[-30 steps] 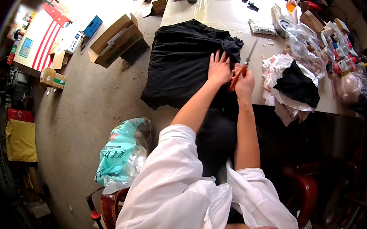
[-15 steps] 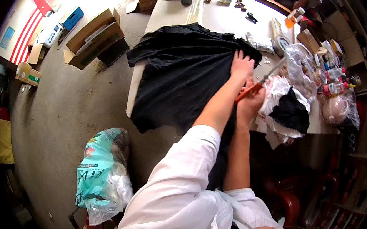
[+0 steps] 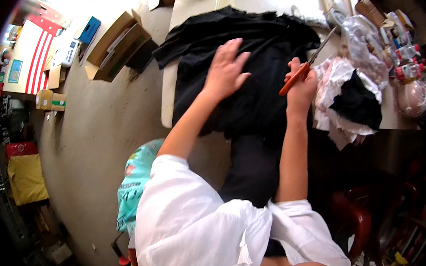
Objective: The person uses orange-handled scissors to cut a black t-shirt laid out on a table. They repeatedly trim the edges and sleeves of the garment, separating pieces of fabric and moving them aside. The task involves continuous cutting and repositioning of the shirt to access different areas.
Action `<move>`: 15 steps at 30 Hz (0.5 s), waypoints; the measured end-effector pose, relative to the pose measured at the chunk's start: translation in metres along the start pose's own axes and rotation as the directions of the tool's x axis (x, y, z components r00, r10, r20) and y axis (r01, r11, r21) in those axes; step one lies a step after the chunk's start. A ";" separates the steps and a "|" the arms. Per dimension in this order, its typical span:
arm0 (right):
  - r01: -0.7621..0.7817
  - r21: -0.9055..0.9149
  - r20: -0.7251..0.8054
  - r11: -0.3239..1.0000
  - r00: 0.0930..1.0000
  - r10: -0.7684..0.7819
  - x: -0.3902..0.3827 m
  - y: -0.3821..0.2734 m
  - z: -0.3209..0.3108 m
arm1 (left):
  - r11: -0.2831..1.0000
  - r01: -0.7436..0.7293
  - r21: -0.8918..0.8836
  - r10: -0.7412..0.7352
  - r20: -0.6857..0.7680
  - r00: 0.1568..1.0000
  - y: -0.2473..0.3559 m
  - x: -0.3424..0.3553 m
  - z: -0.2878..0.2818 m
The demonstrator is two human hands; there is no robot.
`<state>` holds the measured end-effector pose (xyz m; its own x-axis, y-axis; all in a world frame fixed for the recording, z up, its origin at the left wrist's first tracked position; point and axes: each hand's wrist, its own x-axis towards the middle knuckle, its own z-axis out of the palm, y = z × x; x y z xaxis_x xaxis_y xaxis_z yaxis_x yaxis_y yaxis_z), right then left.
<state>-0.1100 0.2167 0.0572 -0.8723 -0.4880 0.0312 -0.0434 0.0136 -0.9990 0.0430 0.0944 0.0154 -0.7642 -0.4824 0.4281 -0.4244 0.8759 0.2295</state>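
Black cloth (image 3: 262, 85), looking like a garment, lies spread over the front of the white table. My left hand (image 3: 224, 71) is over its middle, open, fingers stretched and thumb apart; whether it touches the cloth I cannot tell. At the cloth's right side my right hand (image 3: 300, 87) holds scissors (image 3: 303, 72) with orange handles. Their blades look closed and point away to the upper right, toward a clear plastic bag. Just right of that hand sits a heap of white and pinkish cloth (image 3: 326, 80) with a black scrap (image 3: 357, 102) on top.
Bottles (image 3: 410, 71), a bagged pink round thing (image 3: 412, 99) and the clear plastic bag (image 3: 362, 39) crowd the table's right end. An open cardboard box (image 3: 119, 47) stands on the floor at left. A teal bag (image 3: 138, 180) is beside my left arm, a red chair (image 3: 352, 217) at lower right.
My left hand has come off the cloth's right edge and moved left to its middle. The right hand still holds the scissors. The view has shifted, and the cloth's near edge lies differently.
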 end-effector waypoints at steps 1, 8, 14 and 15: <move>-0.029 0.027 0.009 0.999 1.000 0.029 -0.002 -0.002 -0.001 | 0.997 0.062 0.037 -0.062 0.015 0.998 -0.006 -0.030 -0.020; -0.066 0.000 0.160 0.998 0.985 0.065 -0.007 0.007 -0.001 | 0.758 0.652 0.024 -0.596 -0.381 0.707 0.018 -0.182 -0.049; 0.116 -0.453 0.341 0.884 0.939 0.052 -0.013 0.027 0.001 | 0.492 0.726 -0.479 -0.852 -0.095 0.515 0.010 -0.188 -0.049; 0.154 -0.529 0.388 0.835 0.919 0.076 -0.015 0.024 0.000 | 0.449 0.724 -0.524 -0.847 0.008 0.531 0.002 -0.193 -0.051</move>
<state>-0.0974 0.2243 0.0332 -0.6157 -0.7856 -0.0602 -0.4281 0.3977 -0.8115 0.2145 0.1897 -0.0228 -0.0497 -0.9984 0.0261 -0.4895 0.0472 0.8707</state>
